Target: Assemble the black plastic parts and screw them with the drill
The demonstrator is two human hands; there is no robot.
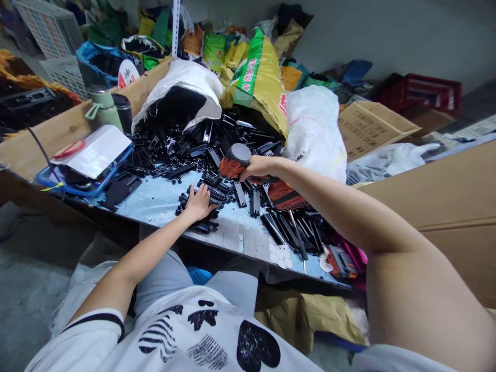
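Note:
My right hand [260, 167] is wrapped round the handle of an orange and black cordless drill [235, 160], held above the worktable. Its battery end lies to the right, under my wrist, and the tip is hidden. My left hand [199, 203] lies with fingers spread on a row of black plastic parts [219, 194] near the table's front edge. Two dark flat pieces, including a ribbed strip [254, 202], rest just right of that row. Farther right are several long black strips [276, 229] and a screwdriver [298, 235].
Loose black parts [155, 147] spill from a white sack [194, 77] and a yellow sack [267, 98] at the back. On the left stand a blue tray [87, 190] and a green flask [104, 106]. A battery pack [341, 262] sits at the front right, near a cardboard box [372, 129].

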